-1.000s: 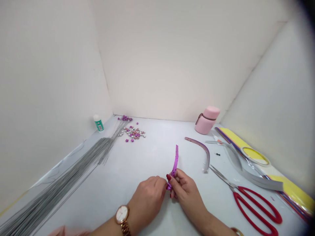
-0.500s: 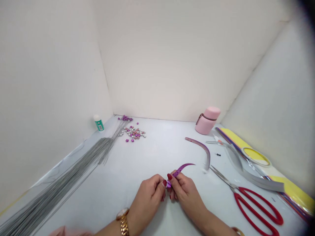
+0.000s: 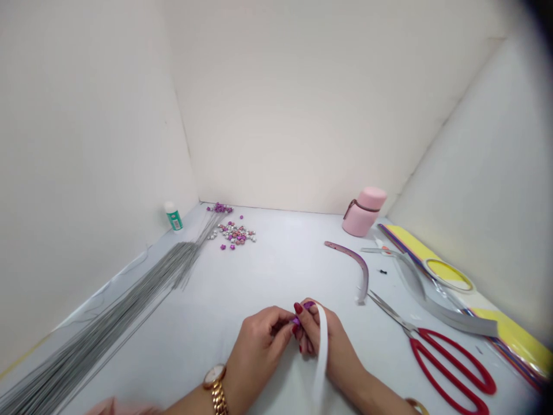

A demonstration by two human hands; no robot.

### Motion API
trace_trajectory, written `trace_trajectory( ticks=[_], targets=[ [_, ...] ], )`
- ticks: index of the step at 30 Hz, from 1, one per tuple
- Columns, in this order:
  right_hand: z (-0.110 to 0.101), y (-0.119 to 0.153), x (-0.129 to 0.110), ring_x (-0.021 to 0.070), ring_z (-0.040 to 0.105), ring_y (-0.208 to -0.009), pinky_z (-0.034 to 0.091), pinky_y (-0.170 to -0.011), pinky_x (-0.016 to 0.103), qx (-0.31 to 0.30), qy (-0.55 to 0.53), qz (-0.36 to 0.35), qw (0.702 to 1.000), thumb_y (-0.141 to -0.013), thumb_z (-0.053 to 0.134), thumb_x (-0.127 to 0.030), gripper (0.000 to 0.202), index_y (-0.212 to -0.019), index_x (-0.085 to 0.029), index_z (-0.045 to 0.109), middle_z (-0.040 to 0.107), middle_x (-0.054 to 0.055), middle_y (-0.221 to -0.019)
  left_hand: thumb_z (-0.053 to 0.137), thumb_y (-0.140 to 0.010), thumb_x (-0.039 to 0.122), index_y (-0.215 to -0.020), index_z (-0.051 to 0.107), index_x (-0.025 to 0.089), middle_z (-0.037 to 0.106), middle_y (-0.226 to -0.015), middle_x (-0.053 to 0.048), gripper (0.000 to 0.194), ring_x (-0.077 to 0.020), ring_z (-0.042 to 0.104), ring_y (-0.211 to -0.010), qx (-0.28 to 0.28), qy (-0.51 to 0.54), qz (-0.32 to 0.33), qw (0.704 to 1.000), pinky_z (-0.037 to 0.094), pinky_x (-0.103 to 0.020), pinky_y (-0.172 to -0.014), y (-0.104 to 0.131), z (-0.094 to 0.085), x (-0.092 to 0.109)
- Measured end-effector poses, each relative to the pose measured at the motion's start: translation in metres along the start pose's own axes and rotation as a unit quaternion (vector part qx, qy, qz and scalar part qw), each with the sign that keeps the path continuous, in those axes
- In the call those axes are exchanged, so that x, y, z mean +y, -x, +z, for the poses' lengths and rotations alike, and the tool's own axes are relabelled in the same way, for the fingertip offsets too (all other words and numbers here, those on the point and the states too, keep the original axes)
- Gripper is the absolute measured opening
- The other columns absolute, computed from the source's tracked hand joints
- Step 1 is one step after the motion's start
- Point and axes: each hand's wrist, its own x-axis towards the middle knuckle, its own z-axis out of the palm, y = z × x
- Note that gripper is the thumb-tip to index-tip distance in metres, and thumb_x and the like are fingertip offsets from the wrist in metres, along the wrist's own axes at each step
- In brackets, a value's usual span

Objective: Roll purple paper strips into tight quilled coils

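Note:
Between my fingertips at the front middle of the table is a purple paper strip, its folded end pinched and its white-backed tail hanging down over my right hand. My left hand is closed on the folded purple end, thumb against fingers. My right hand grips the same strip from the other side, thumb on top. The folded end is mostly hidden by the fingers. Ahead lies a pile of small folded stars in purple, silver and pink. Right of my hands rest red-handled scissors and a curved pinkish-purple strip.
A bundle of grey wires runs along the left, with purple stars at its far end. A glue stick and a pink flask stand at the back. Silver strips, a tape roll and yellow sheets lie right.
The strip's free tail, which pointed up and right showing purple, now hangs down across my right hand showing white. Both hands stay in nearly the same place.

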Motion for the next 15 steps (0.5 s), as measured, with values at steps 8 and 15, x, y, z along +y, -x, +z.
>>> trace_trajectory(
  ticks=[8,15],
  targets=[
    [-0.0003,-0.0044,0.0032,0.0063,0.044,-0.037,0.032,-0.037,0.018,-0.009,-0.048,0.007,0.999,-0.079,0.049,-0.043,0.030,-0.068,-0.016,0.049,0.050,-0.004,-0.051,0.047,-0.082,0.024,-0.083,0.057,0.016,0.065,-0.074,-0.003,0.013,-0.0145,0.059,-0.068,0.016,0.068,-0.038,0.997,0.045,-0.023,-0.065,-0.0044,-0.0007,-0.0092],
    [0.0008,-0.0071,0.0062,0.0052,0.043,-0.035,0.031,-0.035,0.017,-0.016,-0.055,0.015,0.998,-0.078,0.051,-0.043,0.030,-0.066,-0.016,0.046,0.049,-0.005,-0.049,0.043,-0.081,0.021,-0.071,0.060,0.016,0.064,-0.070,-0.002,0.020,-0.0137,0.056,-0.066,0.017,-0.025,-0.023,0.999,0.042,-0.022,-0.065,-0.0016,-0.0019,-0.0016]
  ],
)
